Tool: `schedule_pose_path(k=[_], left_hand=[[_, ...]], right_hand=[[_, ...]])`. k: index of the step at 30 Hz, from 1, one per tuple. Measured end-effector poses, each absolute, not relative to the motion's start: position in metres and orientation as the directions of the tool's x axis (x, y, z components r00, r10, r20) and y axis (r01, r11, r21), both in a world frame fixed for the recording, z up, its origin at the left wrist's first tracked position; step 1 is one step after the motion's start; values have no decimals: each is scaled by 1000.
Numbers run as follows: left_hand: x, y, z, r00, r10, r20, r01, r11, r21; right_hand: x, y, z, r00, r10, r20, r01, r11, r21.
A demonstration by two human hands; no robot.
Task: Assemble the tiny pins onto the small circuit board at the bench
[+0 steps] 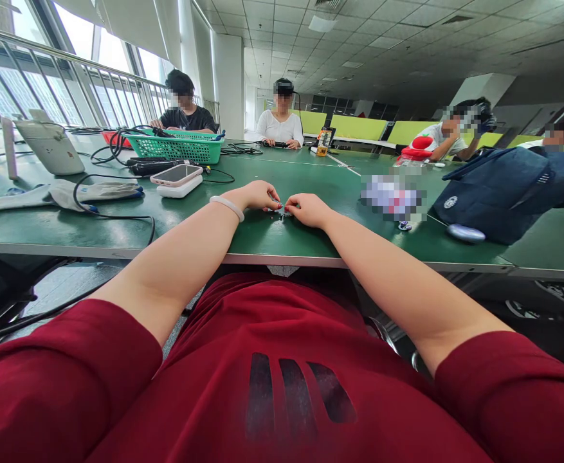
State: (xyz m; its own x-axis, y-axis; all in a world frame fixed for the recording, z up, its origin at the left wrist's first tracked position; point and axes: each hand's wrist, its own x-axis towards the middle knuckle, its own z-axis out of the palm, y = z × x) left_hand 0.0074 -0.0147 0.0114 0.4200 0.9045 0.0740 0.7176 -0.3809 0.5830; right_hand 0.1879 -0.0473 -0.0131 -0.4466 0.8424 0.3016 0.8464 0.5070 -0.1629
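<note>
My left hand [261, 195] and my right hand [307, 209] face each other just above the green table [199, 225], near its front edge. Thumb and fingertips are pinched together on each hand, and a narrow gap separates the two. Something small and greyish shows at the fingertips, too tiny to identify. Several small bits [282, 217] lie on the tabletop right below and between the hands. A pale band circles my left wrist.
To the left are a pink-edged phone [176, 174] on a white case [180, 188], gloves [93, 191], black cables and a green basket [175, 148]. A navy bag [498, 193] and a silver oval object [465, 233] lie right. Several people sit beyond.
</note>
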Motion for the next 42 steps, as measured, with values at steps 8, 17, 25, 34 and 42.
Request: schedule_pose_path(k=[8, 17, 25, 34, 42], left_hand=[[8, -16, 11, 414, 907, 78, 750, -388, 536], [9, -19, 13, 401, 912, 89, 767, -387, 512], [4, -17, 15, 353, 929, 111, 812, -363, 457], [3, -9, 11, 327, 934, 147, 830, -358, 428], [4, -12, 12, 323, 937, 133, 826, -348, 444]], right_hand=[[187, -47, -15, -481, 823, 303, 828, 540, -154], [187, -49, -13, -474, 818, 326, 818, 546, -182], [180, -56, -14, -635, 671, 383, 706, 705, -64], [167, -59, -15, -668, 637, 385, 690, 724, 0], [170, -56, -16, -646, 659, 384, 698, 714, -51]])
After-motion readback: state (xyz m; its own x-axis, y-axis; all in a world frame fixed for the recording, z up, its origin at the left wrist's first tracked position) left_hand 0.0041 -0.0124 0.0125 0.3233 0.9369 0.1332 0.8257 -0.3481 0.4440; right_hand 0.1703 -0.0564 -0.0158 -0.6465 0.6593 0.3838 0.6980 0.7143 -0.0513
